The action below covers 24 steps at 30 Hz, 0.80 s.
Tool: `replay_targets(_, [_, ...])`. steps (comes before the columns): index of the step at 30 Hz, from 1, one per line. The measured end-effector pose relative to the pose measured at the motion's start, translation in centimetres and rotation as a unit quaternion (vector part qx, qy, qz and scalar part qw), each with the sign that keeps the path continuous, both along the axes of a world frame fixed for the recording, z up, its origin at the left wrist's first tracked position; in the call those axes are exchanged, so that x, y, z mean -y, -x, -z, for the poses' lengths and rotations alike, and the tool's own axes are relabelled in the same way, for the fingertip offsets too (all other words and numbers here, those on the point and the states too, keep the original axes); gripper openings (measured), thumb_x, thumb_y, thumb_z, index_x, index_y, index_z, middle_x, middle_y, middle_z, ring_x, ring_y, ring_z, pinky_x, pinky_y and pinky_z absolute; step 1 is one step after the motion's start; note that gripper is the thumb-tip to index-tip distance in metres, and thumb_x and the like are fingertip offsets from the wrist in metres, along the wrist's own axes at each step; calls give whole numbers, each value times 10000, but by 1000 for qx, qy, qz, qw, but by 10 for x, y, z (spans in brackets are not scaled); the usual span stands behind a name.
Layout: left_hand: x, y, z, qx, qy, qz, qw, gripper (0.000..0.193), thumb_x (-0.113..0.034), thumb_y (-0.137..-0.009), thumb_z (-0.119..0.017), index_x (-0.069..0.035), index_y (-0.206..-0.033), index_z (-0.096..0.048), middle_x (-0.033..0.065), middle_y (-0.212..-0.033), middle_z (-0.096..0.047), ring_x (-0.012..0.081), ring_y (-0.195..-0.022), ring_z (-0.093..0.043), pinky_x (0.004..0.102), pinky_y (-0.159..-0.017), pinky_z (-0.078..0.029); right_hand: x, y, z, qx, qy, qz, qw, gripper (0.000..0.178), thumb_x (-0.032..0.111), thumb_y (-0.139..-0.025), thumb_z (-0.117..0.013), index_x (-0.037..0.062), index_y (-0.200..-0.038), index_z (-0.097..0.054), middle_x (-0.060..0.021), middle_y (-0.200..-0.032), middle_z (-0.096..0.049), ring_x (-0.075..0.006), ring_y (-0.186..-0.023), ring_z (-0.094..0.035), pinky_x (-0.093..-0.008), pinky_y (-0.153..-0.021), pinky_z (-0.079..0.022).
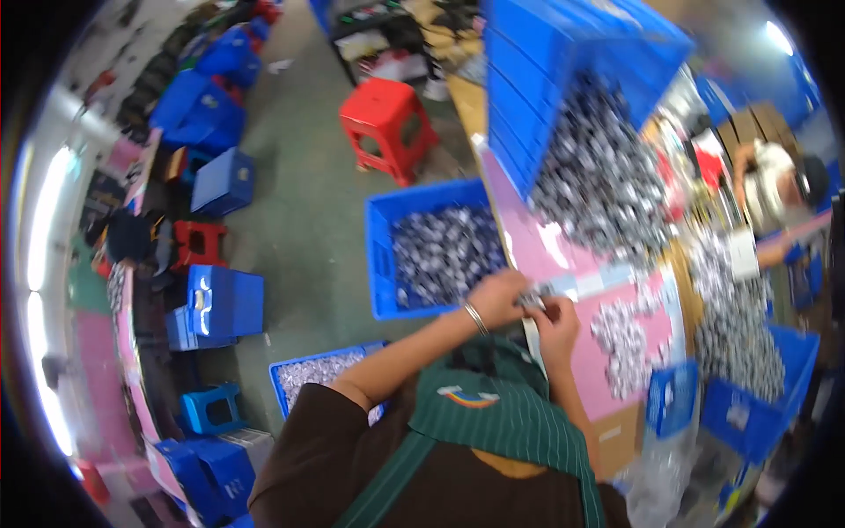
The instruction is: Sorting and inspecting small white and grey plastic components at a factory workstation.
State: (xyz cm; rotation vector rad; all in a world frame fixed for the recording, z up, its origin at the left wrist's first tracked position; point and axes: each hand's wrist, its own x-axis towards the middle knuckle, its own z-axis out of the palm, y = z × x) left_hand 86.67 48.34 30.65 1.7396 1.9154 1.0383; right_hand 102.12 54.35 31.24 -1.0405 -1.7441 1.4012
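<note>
My left hand (498, 298), with a bracelet at the wrist, is closed on a small silvery-grey part (532, 300). From the other side my right hand (556, 329) pinches the same part, so both hands meet at the table's near edge. Its exact kind is too small and blurred to make out. Right of my hands, a spread of small whitish pieces (620, 343) lies on the pink table top (591, 380). Beyond them a heap of shiny grey parts (607, 180) spills out of a tipped blue crate (528, 97).
A blue bin (380, 264) of similar dark shiny parts stands left of my hands; a shallow blue tray (283, 387) of small pale pieces is nearer. A red stool (385, 114) stands farther off. Across the table another person (775, 189) is beside a second grey heap (739, 330).
</note>
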Motion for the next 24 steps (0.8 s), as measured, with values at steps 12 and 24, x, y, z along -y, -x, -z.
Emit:
replay_targets(12, [10, -15, -15, 12, 128, 72, 989, 308, -302, -600, -686, -54, -773, -621, 173, -815, -586, 352, -810, -571, 422, -737, -463, 13, -8, 14, -48, 149, -64, 986, 306, 59, -740, -668, -5, -995, -512, -75, -868, -573, -136, -739, -566, -239, -629, -468])
replay_targets(24, [-7, -30, 13, 55, 148, 115, 981, 397, -271, -594, -748, -49, -912, -663, 129, -755, -570, 278, -698, -567, 348, -629, -452, 23, -29, 62, 39, 135, 53, 989, 403, 188, -687, -716, -3, -983, -519, -132, -846, -603, -198, -761, -593, -318, -684, -476])
